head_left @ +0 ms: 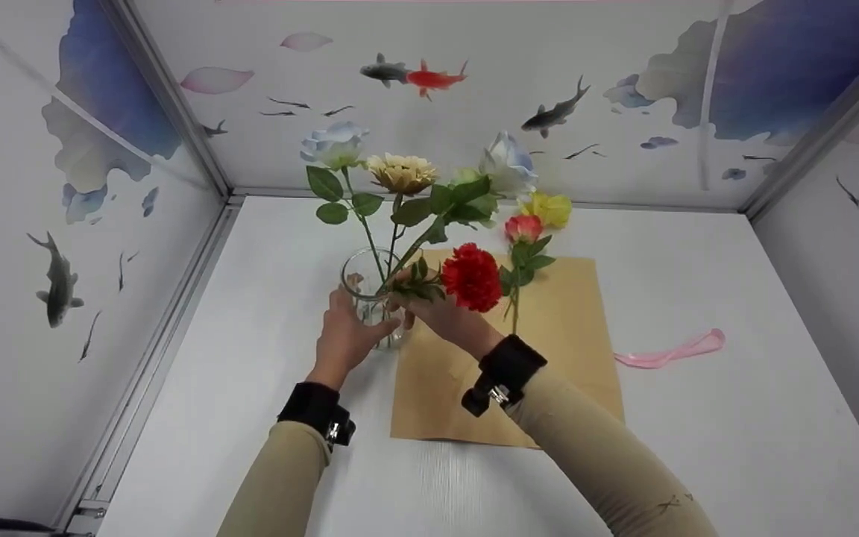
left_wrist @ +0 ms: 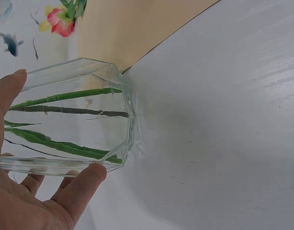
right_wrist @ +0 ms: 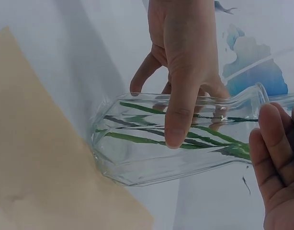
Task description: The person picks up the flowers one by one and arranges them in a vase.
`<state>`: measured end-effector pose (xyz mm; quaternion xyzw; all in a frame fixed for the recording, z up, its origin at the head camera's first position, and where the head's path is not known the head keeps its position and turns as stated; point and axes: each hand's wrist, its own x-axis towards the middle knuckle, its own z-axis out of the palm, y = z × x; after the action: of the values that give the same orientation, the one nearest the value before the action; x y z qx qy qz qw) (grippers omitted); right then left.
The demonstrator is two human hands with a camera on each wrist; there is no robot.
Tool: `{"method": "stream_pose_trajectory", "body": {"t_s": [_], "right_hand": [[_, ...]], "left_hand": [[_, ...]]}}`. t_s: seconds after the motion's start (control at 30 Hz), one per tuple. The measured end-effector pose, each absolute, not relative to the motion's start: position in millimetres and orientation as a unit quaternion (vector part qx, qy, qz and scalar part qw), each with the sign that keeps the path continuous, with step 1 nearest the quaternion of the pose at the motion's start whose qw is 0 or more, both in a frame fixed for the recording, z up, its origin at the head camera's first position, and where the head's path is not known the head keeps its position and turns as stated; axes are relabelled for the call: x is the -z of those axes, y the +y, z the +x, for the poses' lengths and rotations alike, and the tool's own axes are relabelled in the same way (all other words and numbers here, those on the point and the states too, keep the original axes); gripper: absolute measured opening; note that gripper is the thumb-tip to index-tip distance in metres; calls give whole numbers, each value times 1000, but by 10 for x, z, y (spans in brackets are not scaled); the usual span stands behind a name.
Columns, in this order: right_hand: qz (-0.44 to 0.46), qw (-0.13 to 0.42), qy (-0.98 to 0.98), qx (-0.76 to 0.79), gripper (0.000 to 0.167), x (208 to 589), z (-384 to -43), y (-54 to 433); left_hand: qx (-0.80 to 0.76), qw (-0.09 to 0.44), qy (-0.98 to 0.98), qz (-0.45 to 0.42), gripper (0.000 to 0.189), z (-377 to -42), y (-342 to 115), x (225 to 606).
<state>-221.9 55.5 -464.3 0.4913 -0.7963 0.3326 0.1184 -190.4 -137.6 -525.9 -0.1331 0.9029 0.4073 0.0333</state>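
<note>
A clear glass vase stands on the table, its faceted lower part showing several stems. My left hand grips its body, thumb on one side and fingers on the other. At the mouth, my right hand pinches the stem of a red carnation, whose head leans right above the wrist. In the right wrist view, the fingers curl close by the neck. A pale blue rose, a cream sunflower-like bloom and a white-blue rose rise from the vase.
Brown paper lies right of the vase. A pink flower and a yellow flower lie at its far edge. Further right rests a pink ribbon. Walls with fish prints enclose the table on three sides.
</note>
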Motion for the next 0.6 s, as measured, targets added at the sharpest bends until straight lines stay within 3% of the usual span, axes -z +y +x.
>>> {"method": "stream_pose_trajectory", "body": {"t_s": [0.1,0.13,0.23,0.3,0.6], "right_hand": [[495,193,-803,-269,22,4683,-2225,567],[485,173,-804,-298,22,4684,-2227,560],[400,39,-762,-508,14,4672,-2243,521],[333,-10,-758,-560,17,4654,-2250,509],[172,-81,-778,-599,28,4613,-2355,580]], "left_hand": [[-405,34,904,-134,110,-1903,-1377,5257],[-405,35,904,-134,110,-1902,-1377,5255],[-401,33,906,-133,110,-1899,-1378,5251],[-399,31,907,-126,109,-1896,-1382,5250],[-400,26,907,-128,109,-1893,-1370,5243]]}}
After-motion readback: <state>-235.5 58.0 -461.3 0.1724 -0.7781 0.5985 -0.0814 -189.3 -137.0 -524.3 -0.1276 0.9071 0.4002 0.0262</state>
